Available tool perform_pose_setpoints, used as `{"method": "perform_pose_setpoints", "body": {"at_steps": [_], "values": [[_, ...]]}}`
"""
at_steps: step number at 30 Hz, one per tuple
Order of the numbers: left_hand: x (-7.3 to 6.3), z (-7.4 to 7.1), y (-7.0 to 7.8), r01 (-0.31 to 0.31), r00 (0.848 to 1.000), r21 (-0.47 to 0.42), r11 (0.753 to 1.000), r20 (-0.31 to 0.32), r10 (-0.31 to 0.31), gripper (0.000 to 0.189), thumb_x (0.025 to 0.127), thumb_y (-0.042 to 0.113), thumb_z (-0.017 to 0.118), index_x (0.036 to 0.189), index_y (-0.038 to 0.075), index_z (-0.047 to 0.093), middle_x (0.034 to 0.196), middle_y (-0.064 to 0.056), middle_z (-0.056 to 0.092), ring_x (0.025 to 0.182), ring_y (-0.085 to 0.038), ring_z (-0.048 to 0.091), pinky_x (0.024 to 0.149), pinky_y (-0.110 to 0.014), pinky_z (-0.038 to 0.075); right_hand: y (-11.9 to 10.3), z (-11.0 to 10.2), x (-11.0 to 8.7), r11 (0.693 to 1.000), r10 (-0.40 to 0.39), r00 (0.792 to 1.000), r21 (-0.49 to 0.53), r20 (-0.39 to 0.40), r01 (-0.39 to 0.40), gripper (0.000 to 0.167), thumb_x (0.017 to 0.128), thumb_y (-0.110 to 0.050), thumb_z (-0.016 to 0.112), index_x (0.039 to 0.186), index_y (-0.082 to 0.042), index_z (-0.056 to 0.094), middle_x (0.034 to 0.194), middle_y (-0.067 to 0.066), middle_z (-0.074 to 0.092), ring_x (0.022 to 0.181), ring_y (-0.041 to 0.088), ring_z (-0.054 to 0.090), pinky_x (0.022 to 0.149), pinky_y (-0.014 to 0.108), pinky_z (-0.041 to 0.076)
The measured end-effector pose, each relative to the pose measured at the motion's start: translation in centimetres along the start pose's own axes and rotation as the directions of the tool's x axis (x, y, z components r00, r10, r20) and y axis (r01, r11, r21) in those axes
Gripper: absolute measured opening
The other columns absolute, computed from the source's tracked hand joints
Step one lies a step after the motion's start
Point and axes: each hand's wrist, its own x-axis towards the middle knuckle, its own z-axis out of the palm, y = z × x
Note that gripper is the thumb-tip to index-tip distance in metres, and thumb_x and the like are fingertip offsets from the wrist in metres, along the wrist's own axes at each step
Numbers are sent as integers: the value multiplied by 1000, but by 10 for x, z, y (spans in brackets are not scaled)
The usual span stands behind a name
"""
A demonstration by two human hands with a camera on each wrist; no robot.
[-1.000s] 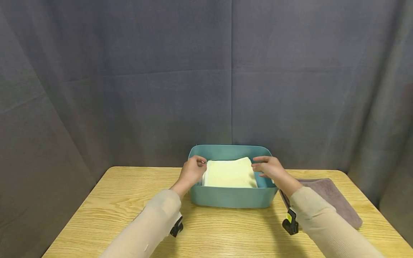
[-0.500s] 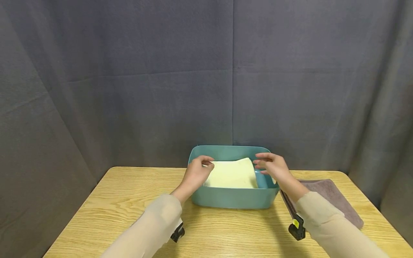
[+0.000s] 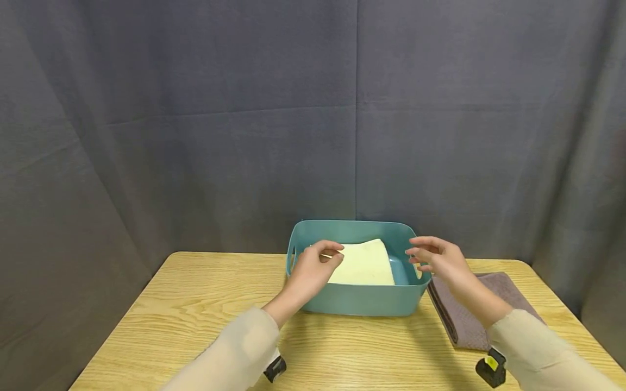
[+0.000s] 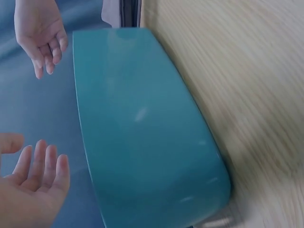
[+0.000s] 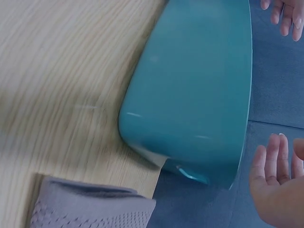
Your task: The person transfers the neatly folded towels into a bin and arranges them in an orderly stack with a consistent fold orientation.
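A teal plastic basket (image 3: 364, 300) stands at the table's far edge, and a folded pale yellow towel (image 3: 364, 263) lies inside it toward the left. My left hand (image 3: 315, 271) is above the basket's front left part, fingers loosely bent and holding nothing; it hides the towel's left end. Over the basket's right end hovers my right hand (image 3: 442, 263), its fingers spread and relaxed with nothing between them. Both wrist views show the hands above the rim of the basket (image 4: 142, 123), apart from its wall. A folded mauve towel (image 3: 469, 320) lies right of the basket, partly beneath my right forearm.
The wooden table (image 3: 210, 304) extends to the left and front of the basket. A dark grey curtain (image 3: 244, 136) hangs behind the table and along both sides. The basket has cut-out handles in its ends.
My left hand has moved right and nearer over the basket's front. My right hand has drawn away to the right from the yellow towel. The towels stay put.
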Motion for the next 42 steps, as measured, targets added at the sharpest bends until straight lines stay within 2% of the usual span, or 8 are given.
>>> {"method": "perform_pose_setpoints", "body": {"at_steps": [7,11,16,23,30,36,38,42], "values": [[-6,8,5,-37,999,-40,999,28,38,20,97,17,61,114,11,70,104,0,68,96,-21,65,82,-35,52,4,-14,-14,1000,-17,1000,-7,2,17,44,102,-24,57,136,4,50,110,4,68,93,11,66,83,32,55],[-11,14,7,-39,998,-67,997,48,42,19,97,17,63,113,10,70,103,-1,69,96,-20,65,82,-34,52,7,-21,-21,1000,-25,1000,-13,-2,25,45,102,-24,58,135,6,50,108,4,68,93,10,66,80,28,55],[-17,20,9,-42,996,-70,997,80,47,19,97,19,63,112,11,70,103,1,69,97,-20,64,82,-33,51,12,-32,-26,999,-30,999,-44,-13,29,47,101,-25,59,134,8,50,108,4,69,88,7,68,78,28,56],[-22,28,10,-47,992,-88,995,115,57,18,97,19,64,111,11,71,101,1,69,95,-19,63,80,-32,51,21,-47,-32,998,-5,1000,-65,-13,5,46,102,-27,57,133,7,51,105,-3,67,90,3,66,79,27,56],[-28,39,9,-27,988,-94,995,152,41,17,97,22,64,110,15,71,98,7,68,89,-10,62,76,-28,50,30,-62,-37,998,-4,1000,-58,-13,3,39,102,-29,58,128,0,56,100,-14,68,92,5,65,77,27,56],[-32,52,9,-15,979,-104,994,201,36,17,97,22,65,111,14,71,98,11,68,89,-5,61,75,-26,49,40,-73,-44,995,10,1000,-95,-25,-12,40,102,-29,57,127,2,56,97,-18,67,89,1,65,75,26,56],[-33,57,9,-12,976,-111,994,217,36,17,97,21,65,111,13,71,99,11,68,90,-4,60,76,-25,49,44,-76,-46,995,2,1000,-100,-31,-5,34,103,-26,57,126,0,58,96,-18,68,88,0,65,74,26,56],[-35,65,8,2,969,-110,994,246,25,17,97,21,65,111,13,71,101,12,67,91,-4,60,77,-25,49,53,-85,-50,997,-16,999,-82,-30,13,19,103,-21,57,120,-15,62,96,-18,68,88,0,65,73,24,56]]}}
